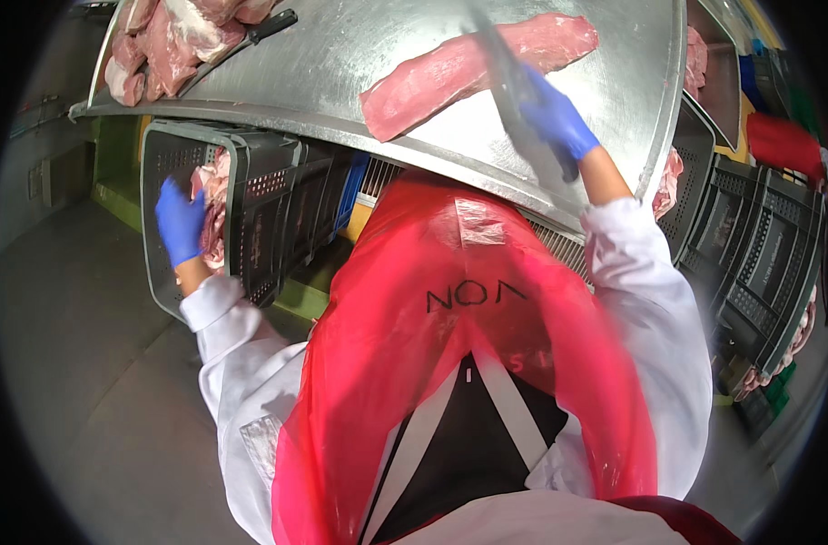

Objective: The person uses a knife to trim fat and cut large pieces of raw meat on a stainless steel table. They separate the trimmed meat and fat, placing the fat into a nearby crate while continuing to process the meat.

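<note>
Steel makes up the surface (341, 68), with a raised rim bending along its near side and turning up its right side. One long pink cut (432, 86) lies on it at a slant, its left end just beside the near rim, its right end farther back. A broad stretch of shiny steel parts it from a pile (173, 41) of meat at the far left, where a second knife (271, 25) with a black handle lies.

Below the left edge stands a dark crate (264, 186) with scraps (216, 213) inside; more crates (741, 236) stand at the right. Grey floor (87, 363) spreads on the left.

Gloved in blue, the right hand (557, 116) reaches forward over the surface, wrist above the near right corner, its grip closed on a blurred knife (498, 68) whose blade crosses in front of the cut. Away to the side, the left hand (180, 222), also in blue, is over the crate beside the scraps, fingers pointing forward, thumb apart, grip loose and open.
</note>
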The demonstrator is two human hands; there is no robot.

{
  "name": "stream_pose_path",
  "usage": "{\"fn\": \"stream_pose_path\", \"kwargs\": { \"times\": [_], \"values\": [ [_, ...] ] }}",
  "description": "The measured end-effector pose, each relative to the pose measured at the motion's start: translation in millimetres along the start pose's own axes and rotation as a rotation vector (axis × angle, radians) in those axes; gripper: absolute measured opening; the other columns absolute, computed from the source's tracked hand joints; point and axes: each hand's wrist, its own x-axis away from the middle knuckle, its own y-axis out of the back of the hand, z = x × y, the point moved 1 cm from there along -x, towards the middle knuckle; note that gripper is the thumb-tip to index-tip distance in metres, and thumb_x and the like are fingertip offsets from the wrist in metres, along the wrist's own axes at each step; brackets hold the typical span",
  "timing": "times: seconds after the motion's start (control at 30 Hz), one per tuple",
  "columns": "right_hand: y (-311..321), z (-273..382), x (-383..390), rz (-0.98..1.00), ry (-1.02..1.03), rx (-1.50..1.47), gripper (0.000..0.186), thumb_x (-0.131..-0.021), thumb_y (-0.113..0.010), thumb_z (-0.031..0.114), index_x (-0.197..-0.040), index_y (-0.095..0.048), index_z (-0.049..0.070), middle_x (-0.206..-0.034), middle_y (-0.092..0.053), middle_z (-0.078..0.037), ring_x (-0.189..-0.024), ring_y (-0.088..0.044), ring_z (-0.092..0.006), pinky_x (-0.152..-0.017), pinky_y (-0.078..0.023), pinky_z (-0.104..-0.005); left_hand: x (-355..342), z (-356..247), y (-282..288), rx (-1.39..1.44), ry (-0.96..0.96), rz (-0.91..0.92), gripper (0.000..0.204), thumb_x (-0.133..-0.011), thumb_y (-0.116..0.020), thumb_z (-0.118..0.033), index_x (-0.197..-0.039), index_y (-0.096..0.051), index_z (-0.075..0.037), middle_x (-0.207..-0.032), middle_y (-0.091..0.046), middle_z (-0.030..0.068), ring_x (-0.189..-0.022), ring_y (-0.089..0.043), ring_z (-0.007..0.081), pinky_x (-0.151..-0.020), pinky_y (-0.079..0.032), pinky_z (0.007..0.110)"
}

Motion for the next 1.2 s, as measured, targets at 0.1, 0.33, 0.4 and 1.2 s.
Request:
{"fn": "stream_pose_path", "kwargs": {
  "times": [0.1,0.33,0.4,1.2],
  "values": [
    [-4,4,-66,-0.201,0.098,0.064,0.073,-0.094,-0.057,0.021,-0.159,-0.025,0.023,-0.098,-0.071,-0.023,-0.081,-0.069,-0.0325,-0.076,-0.056,-0.0417,-52,-186,-41,0.313,-0.051,-0.018,0.064,-0.077,-0.081,-0.029,-0.127,-0.06,0.004,-0.12,-0.065,0.0263,-0.113,-0.063,0.0389,-0.1,-0.048,0.044],
    [-59,-4,-16,-0.096,-0.01,0.426,0.081,-0.091,-0.049,0.007,-0.161,-0.011,0.023,-0.093,-0.067,-0.032,-0.085,-0.065,-0.0483,-0.081,-0.051,-0.0543,-105,-382,-140,0.16,-0.345,0.298,0.08,-0.077,-0.072,-0.033,-0.146,-0.042,-0.007,-0.132,-0.053,0.0226,-0.13,-0.048,0.0401,-0.106,-0.041,0.05],
    [-68,-21,21,-0.123,0.067,0.414,0.085,-0.089,-0.052,0.008,-0.161,-0.009,0.023,-0.076,-0.065,-0.031,-0.067,-0.063,-0.0491,-0.068,-0.05,-0.0565,-128,-375,-140,0.139,-0.307,0.407,0.075,-0.076,-0.07,-0.024,-0.144,-0.043,-0.006,-0.129,-0.055,0.0211,-0.124,-0.055,0.0371,-0.101,-0.046,0.05],
    [-35,8,-7,0.13,0.168,0.278,0.065,-0.1,-0.04,0.02,-0.16,-0.015,0.025,-0.102,-0.069,-0.025,-0.088,-0.069,-0.0397,-0.079,-0.053,-0.0488,-50,-298,-172,1.978,0.899,1.031,0.064,-0.075,-0.068,-0.022,-0.133,-0.052,0.001,-0.117,-0.065,0.0221,-0.105,-0.064,0.0403,-0.099,-0.051,0.051]
  ]
}}
